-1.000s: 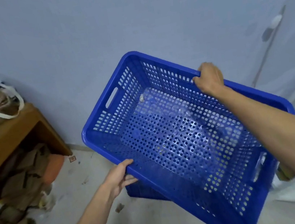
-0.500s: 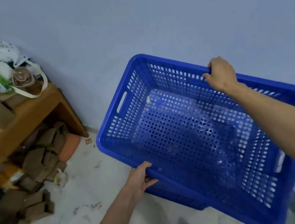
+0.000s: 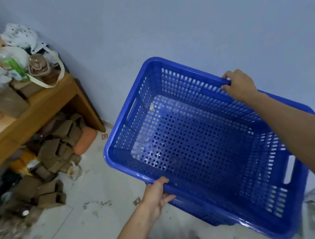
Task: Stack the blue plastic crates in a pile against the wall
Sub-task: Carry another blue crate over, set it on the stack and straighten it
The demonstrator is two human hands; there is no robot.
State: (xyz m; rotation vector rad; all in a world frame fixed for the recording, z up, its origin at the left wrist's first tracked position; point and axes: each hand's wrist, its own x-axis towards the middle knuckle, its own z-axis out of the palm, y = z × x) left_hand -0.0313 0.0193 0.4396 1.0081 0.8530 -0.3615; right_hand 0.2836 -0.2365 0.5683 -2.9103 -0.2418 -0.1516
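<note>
Both hands grip blue crate [image 3: 206,142] rim: L [image 3: 156,197] near, R [image 3: 239,85] far | crate underneath mostly hidden

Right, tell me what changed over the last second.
The blue crate came lower toward the floor by the wall. Left hand stays on the near rim, right hand on the far rim; neither grip let go.

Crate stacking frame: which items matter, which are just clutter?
Job:
blue crate, held by the rim
left hand
right hand
wall

Clutter:
wooden table
cardboard boxes beneath it
bags on top
</note>
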